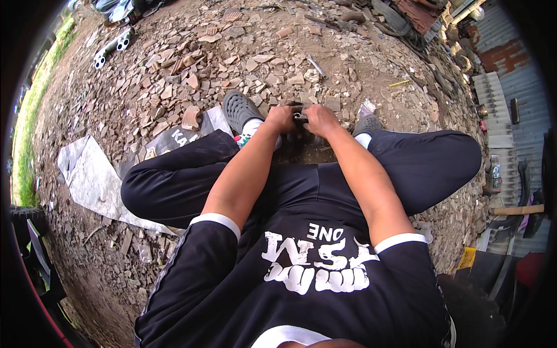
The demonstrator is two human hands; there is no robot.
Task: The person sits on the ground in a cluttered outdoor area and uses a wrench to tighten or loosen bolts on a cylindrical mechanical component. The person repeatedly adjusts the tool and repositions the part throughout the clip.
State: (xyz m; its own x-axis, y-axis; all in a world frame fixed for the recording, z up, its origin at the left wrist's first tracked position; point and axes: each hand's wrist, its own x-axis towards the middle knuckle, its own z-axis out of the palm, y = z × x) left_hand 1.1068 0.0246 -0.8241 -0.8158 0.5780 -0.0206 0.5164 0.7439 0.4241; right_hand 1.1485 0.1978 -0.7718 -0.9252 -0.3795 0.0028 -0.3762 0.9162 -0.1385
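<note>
Between my feet, close to the ground, my left hand (281,119) and my right hand (321,120) are closed on opposite sides of a dark, greasy-looking metal part (298,116). A small bright ring or round end shows on it in the gap between my hands. My fingers hide most of the part, so its exact kind cannot be made out. The grey clog (241,110) on my left foot is beside my left hand, and the other clog (368,124) is to the right of my right hand. A silver wrench-like tool (317,66) lies beyond my hands.
Broken tile and stone pieces (191,81) cover the ground. A dirty white and dark sheet (96,180) lies under and beside my left leg. A silver metal part (114,47) rests at far left, a thin yellow stick (399,83) to the right, and tyres (391,17) at far right.
</note>
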